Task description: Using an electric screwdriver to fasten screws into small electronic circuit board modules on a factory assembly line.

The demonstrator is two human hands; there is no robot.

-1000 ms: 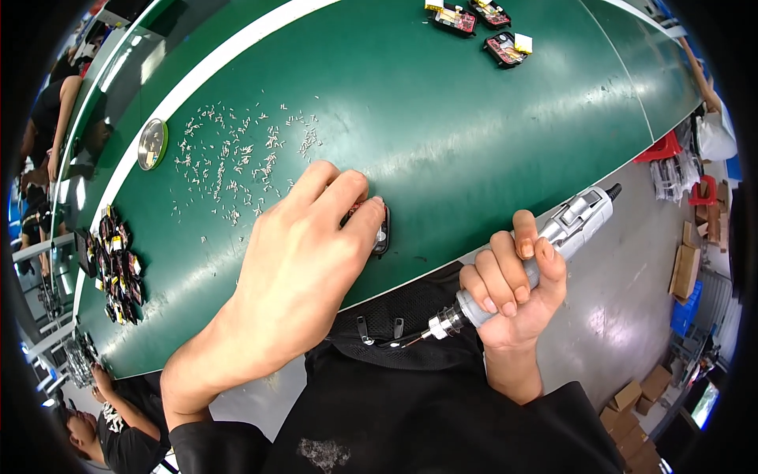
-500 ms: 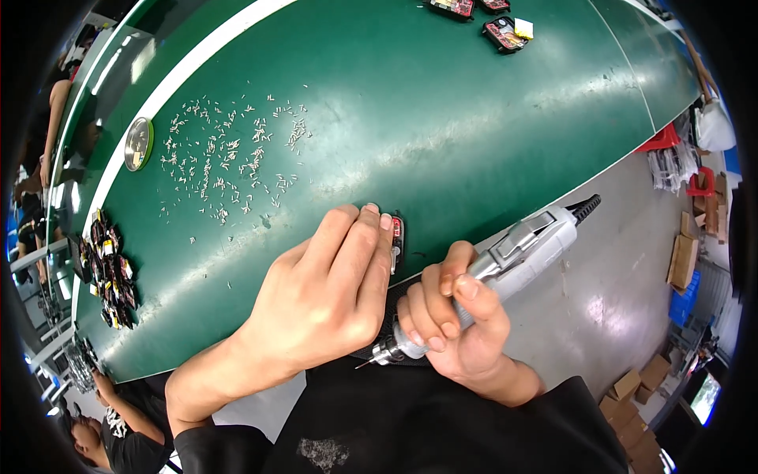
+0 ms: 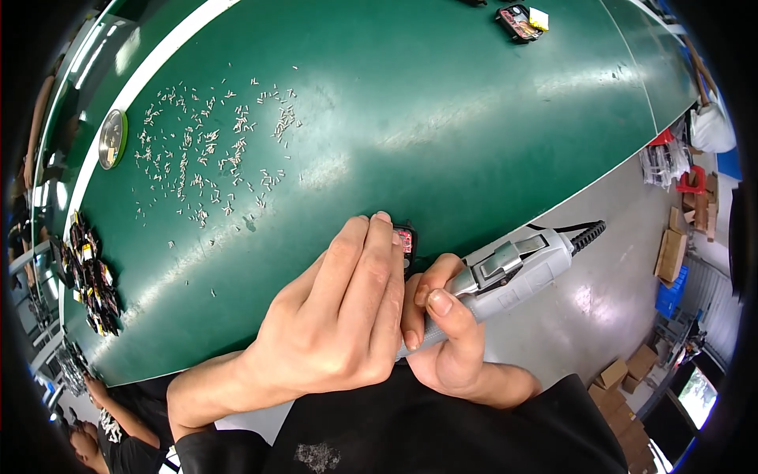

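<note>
My left hand point(image 3: 335, 316) is closed, fingers together, around the near part of a small black case with a red circuit board point(image 3: 406, 241). Only the far end of that case shows past the fingertips. In my right hand point(image 3: 450, 336) is a grey electric screwdriver point(image 3: 517, 272), gripped round its body with the thumb along the side, near its metal lever. The screwdriver slants down to the left, its front end hidden behind my left hand, so I cannot tell whether the bit touches the case. Many small silver screw-like pieces point(image 3: 213, 146) lie scattered beyond my left hand.
On the green table point(image 3: 355, 103) a round green-rimmed dish point(image 3: 113, 139) sits at the left edge. Nearer is a heap of black cases with wires point(image 3: 91, 276). Another black case point(image 3: 517, 24) lies far right. A co-worker point(image 3: 118, 426) is at lower left; cardboard boxes point(image 3: 671, 249) stand right.
The screwdriver's front end and bit, visible below my left hand before, are now behind it. My right hand has moved in against the left. The view has shifted slightly.
</note>
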